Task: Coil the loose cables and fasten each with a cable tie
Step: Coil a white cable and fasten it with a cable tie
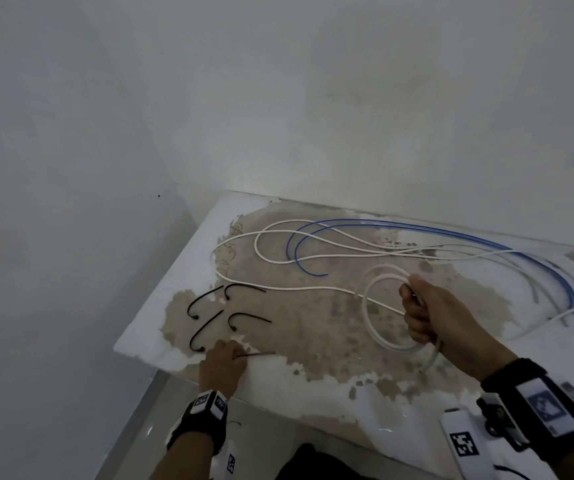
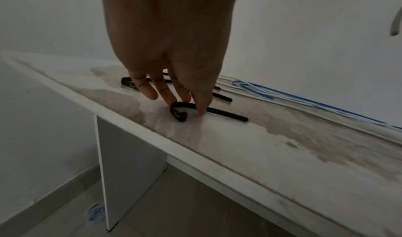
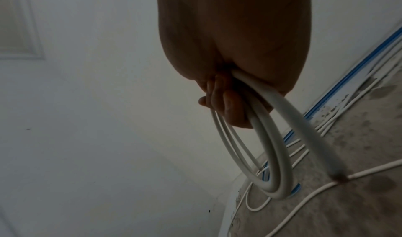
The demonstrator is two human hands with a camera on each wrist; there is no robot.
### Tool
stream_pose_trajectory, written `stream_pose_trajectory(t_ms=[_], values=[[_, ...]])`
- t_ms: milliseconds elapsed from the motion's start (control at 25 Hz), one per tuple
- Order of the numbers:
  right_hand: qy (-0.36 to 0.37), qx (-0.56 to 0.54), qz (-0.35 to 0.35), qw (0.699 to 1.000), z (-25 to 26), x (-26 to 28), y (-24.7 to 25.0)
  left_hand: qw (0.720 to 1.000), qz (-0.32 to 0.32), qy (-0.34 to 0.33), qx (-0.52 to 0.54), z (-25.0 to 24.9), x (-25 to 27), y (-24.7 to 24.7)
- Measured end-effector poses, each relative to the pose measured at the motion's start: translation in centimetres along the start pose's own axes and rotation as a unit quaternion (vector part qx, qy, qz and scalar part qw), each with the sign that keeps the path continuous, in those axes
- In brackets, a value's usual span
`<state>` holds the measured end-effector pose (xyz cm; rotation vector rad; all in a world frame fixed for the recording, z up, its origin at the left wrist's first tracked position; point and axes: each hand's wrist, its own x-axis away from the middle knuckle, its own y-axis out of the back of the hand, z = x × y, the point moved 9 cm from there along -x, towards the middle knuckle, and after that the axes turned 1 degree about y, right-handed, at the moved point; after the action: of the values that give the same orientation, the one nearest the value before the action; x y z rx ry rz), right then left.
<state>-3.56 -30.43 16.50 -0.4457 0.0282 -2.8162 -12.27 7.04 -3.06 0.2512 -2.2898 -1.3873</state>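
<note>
A worn white table (image 1: 330, 403), its surface peeled to rough brown patches, stands in a pale-walled corner. At its near edge the left hand (image 1: 222, 364) reaches palm down, fingertips (image 2: 201, 109) pinching a hooked black cable tie (image 2: 226, 114). Further right, the right hand (image 1: 432, 318) is clenched around a coiled white cable (image 1: 370, 325). Beyond lie 4 more curved ties (image 1: 206, 327), then loose white cables (image 1: 278, 288) and a glossy blue cable (image 1: 434, 231) along the wall.

Both forearms bare, each wearing a black wrist strap (image 1: 198, 424) carrying white blocks (image 1: 465, 441) printed with black square markers; right wrist's block (image 1: 543, 405) shows a blue-and-white pattern.
</note>
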Motion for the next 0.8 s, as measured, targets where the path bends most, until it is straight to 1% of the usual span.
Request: stream_pose_trajectory(t_ms=[80, 200, 280, 320, 400, 520, 600, 640, 720, 800], values=[[-0.002, 0.004, 0.002, 1.000, -0.1, 0.0, -0.3, 1.000, -0.003, 0.006, 0.010, 0.2, -0.4, -0.3], [-0.003, 0.002, 0.001, 1.000, -0.1, 0.1, -0.3, 0.999, 0.018, 0.009, 0.039, -0.2, -0.8, -0.6], [-0.005, 0.001, -0.002, 1.000, -0.2, 0.2, -0.1, 0.997, 0.026, -0.010, 0.074, -1.6, -0.8, -0.2], [-0.007, -0.001, -0.005, 1.000, -0.3, 0.2, 0.0, 0.993, 0.028, -0.027, 0.109, -3.0, -0.7, 0.2], [-0.006, 0.003, -0.009, 1.000, -0.3, 0.3, 0.3, 0.977, 0.049, -0.067, 0.197, -7.2, -0.1, 1.4], [0.016, 0.023, -0.033, 0.999, 0.3, 0.2, 0.8, 0.935, 0.133, -0.127, 0.303, -16.3, 2.0, 3.3], [0.058, 0.070, -0.062, 0.994, 0.9, 0.0, 1.3, 0.908, 0.177, -0.175, 0.337, -22.1, 3.8, 4.6], [0.090, 0.108, -0.079, 0.987, 1.5, -0.1, 1.7, 0.900, 0.196, -0.188, 0.340, -24.4, 4.6, 4.9], [0.151, 0.186, -0.103, 0.965, 2.6, 0.2, 2.1, 0.892, 0.222, -0.189, 0.346, -27.7, 5.7, 5.1], [0.190, 0.245, -0.110, 0.944, 3.2, 0.9, 2.1, 0.880, 0.227, -0.172, 0.380, -29.9, 6.1, 5.3]])
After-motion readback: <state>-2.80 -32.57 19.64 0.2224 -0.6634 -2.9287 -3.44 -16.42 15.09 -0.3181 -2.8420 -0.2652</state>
